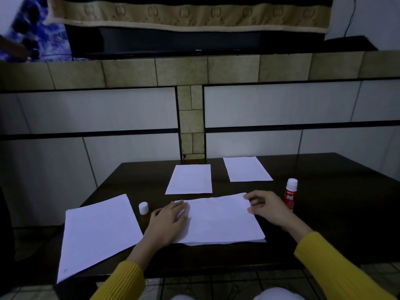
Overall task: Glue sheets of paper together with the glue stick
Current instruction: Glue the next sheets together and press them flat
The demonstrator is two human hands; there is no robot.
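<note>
A stacked pair of white sheets [220, 221] lies in front of me on the dark table [324, 213], the lower sheet's edge peeking out along the near side. My left hand [167, 221] presses flat on the stack's left part with straight fingers. My right hand [268, 207] touches the stack's right edge near its far corner, fingers loosely curled. The red glue stick [290, 194] stands upright just right of my right hand, uncapped. Its white cap [143, 208] stands left of my left hand.
A larger white sheet [97, 232] lies at the left, overhanging the table's near edge. Two smaller sheets lie farther back: one in the middle [190, 179], one to the right [246, 169]. A tiled wall rises right behind the table.
</note>
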